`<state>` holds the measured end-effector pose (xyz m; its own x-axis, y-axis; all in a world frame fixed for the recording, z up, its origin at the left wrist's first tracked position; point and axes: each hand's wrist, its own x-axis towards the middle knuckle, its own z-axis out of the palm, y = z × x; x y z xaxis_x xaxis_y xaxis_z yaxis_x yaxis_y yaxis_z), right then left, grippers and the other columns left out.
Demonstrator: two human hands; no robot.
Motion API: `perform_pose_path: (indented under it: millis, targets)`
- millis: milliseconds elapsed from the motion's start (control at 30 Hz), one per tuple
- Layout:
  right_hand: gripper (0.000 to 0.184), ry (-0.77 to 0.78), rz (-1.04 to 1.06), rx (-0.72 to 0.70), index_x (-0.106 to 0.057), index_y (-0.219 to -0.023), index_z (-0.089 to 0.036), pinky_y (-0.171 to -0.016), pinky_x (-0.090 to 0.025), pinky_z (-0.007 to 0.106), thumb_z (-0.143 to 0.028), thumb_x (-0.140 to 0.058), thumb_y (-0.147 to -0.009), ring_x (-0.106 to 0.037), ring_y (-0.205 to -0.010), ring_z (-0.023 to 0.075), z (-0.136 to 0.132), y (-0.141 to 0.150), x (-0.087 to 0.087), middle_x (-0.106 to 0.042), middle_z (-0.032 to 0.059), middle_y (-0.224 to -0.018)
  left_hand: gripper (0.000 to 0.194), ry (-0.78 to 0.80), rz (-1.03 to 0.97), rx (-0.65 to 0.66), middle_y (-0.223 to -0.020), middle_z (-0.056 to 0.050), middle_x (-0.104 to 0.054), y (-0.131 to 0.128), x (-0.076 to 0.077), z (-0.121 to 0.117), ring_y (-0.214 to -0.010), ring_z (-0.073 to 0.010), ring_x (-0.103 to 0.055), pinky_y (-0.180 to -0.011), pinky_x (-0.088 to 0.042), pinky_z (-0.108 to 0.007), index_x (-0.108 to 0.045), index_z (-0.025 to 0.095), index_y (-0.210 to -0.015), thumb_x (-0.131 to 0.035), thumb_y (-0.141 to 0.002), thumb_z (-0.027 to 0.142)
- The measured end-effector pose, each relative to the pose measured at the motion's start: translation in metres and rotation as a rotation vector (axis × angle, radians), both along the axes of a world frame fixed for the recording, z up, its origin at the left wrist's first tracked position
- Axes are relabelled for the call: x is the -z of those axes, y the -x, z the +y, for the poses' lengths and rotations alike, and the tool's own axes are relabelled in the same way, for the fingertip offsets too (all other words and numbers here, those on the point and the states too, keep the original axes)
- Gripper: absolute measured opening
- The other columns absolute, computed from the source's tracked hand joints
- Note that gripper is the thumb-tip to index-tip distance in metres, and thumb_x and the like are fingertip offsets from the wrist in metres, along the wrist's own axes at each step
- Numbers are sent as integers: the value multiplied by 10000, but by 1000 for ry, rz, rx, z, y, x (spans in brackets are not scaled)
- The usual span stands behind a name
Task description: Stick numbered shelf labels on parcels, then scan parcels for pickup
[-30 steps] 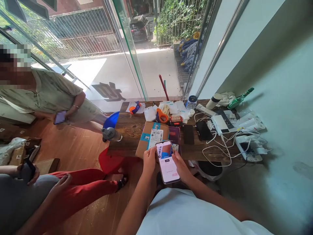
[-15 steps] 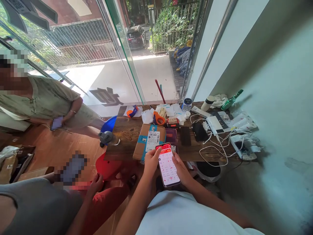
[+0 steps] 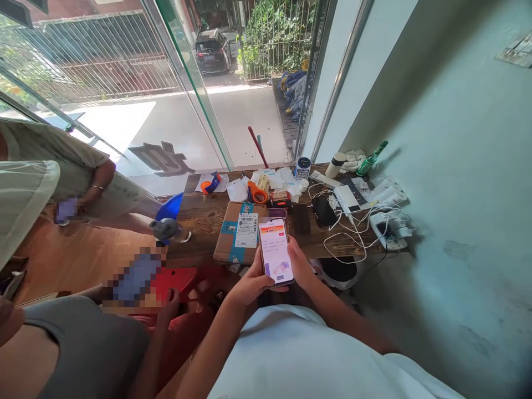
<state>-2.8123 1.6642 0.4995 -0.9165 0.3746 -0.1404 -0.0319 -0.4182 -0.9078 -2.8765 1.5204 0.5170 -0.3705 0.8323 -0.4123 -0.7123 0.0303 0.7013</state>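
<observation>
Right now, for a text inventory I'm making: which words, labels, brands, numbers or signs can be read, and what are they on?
None can be quoted with certainty.
White label on the cardboard box: too small.
Phone screen: too small and blurred.
QR stand: code visible, words too small.
Dark character-like shape in the background: cannot make out.

two hands in play, one left hand, one right hand, sharing one phone! along one wooden table, one cardboard box, now three bottles: one clear bottle, one pale bottle, one green bottle! one qr-code stand, one black case, one orange-and-blue piece, white cables too tangled to count, one red stool below, one car outside
</observation>
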Motion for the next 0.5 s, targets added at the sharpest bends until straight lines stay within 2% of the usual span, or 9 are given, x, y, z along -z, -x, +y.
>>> perform_pose_path:
  millis: [133, 200, 433, 500]
  targets:
    - [459, 149, 2, -104, -489, -1248, -260, -778, -526, 354, -393, -619, -828, -646, -975, 241, 2, -2, -2, -643, 46, -1207, 1109, 2, 43, -9, -1530, -44, -317, 0, 3, -4, -1233, -340, -506, -791, -590, -489, -51, 476, -1470, -618, -610, 64]
    - [483, 157, -23, -135, -499, -1242, -251, -782, -525, 353, -299, -640, -782, -647, -978, 241, 1, -5, 0, -650, 44, -1200, 1107, -13, 29, 0, -1538, -38, -305, 0, 3, -5, -1223, -344, -517, -774, -595, -478, -37, 480, -1472, -581, -596, 77]
    - [512, -53, -2, -112, -511, -1257, -254, -993, -436, 400, -204, -640, -764, -580, -1119, 225, 0, -10, 0, -632, 22, -1236, 1092, -10, -9, -32, -1529, -22, -337, 0, 0, -5, -1149, -315, -568, -744, -602, -447, -46, 475, -1480, -524, -570, 105]
    - [524, -65, 21, -112, -511, -1266, -257, -1033, -402, 394, -205, -647, -763, -556, -1161, 223, 0, -9, 1, -621, 16, -1253, 1088, -18, -11, -35, -1544, -12, -317, -1, 0, -5, -1149, -306, -567, -753, -602, -431, -54, 476, -1480, -526, -574, 102]
